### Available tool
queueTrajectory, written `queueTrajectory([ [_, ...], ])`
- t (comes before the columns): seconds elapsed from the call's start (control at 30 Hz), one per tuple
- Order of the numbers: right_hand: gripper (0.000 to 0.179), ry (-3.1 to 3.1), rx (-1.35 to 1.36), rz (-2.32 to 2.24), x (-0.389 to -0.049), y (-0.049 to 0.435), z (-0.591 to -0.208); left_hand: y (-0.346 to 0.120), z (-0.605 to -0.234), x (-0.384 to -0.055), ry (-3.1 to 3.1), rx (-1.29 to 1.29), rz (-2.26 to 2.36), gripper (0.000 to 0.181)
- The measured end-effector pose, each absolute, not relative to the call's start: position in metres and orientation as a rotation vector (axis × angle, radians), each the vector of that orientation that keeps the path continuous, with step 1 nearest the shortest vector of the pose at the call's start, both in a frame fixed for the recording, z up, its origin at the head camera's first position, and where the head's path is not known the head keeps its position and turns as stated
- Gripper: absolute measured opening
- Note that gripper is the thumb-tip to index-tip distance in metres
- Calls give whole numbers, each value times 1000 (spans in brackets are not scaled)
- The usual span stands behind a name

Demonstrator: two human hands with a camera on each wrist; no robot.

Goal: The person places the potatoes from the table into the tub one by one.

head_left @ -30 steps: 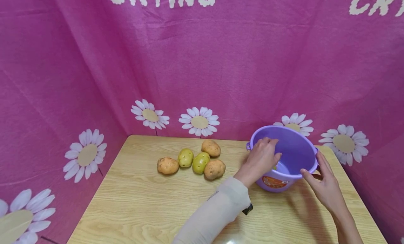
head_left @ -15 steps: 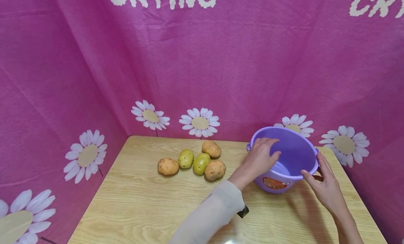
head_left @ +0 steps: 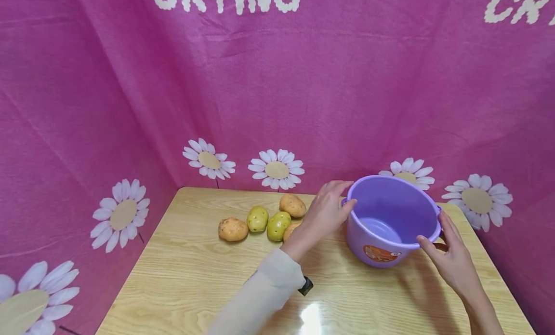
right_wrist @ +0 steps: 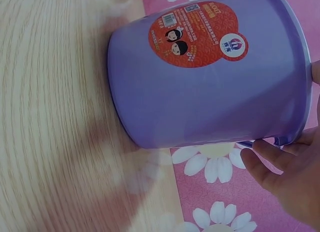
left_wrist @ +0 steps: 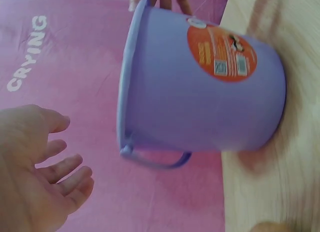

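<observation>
A purple plastic bucket (head_left: 381, 214) with an orange label stands upright on the table, its open top tipped toward the head view. My right hand (head_left: 453, 262) grips the rim at its right side, thumb on the near edge and fingers outside, beside the handle joint. Just outside the left rim is my left hand (head_left: 327, 212), fingers spread and loosely bent, holding nothing. In the left wrist view, a gap shows between the left hand (left_wrist: 45, 167) and the bucket (left_wrist: 200, 87). The bucket's floor shows bare; the inside of its near wall is hidden.
Left of the bucket lie tan potatoes (head_left: 233, 229) and two yellow-green oval pieces (head_left: 257, 219) with dark specks. My left wrist partly covers one potato (head_left: 289, 230). A pink cloth (head_left: 277, 94) with daisies hangs behind the wooden table (head_left: 195, 282).
My left hand has come out of the bucket and moved left past its rim. A bit of green seen earlier inside the bucket is out of sight. The right hand stays at the rim.
</observation>
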State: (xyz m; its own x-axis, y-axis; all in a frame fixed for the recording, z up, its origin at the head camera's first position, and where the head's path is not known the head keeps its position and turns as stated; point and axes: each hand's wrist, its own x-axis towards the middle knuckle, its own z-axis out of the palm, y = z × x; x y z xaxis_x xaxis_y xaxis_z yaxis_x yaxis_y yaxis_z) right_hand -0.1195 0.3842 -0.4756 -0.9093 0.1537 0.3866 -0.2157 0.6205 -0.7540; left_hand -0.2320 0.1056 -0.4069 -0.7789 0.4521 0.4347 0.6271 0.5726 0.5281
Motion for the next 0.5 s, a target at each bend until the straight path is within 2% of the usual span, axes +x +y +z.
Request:
queueTrajectory([
  [0.5, 78, -2429, 45, 1211, -119, 385, -476, 37, -399, -230, -2559, -884, -1009, 52],
])
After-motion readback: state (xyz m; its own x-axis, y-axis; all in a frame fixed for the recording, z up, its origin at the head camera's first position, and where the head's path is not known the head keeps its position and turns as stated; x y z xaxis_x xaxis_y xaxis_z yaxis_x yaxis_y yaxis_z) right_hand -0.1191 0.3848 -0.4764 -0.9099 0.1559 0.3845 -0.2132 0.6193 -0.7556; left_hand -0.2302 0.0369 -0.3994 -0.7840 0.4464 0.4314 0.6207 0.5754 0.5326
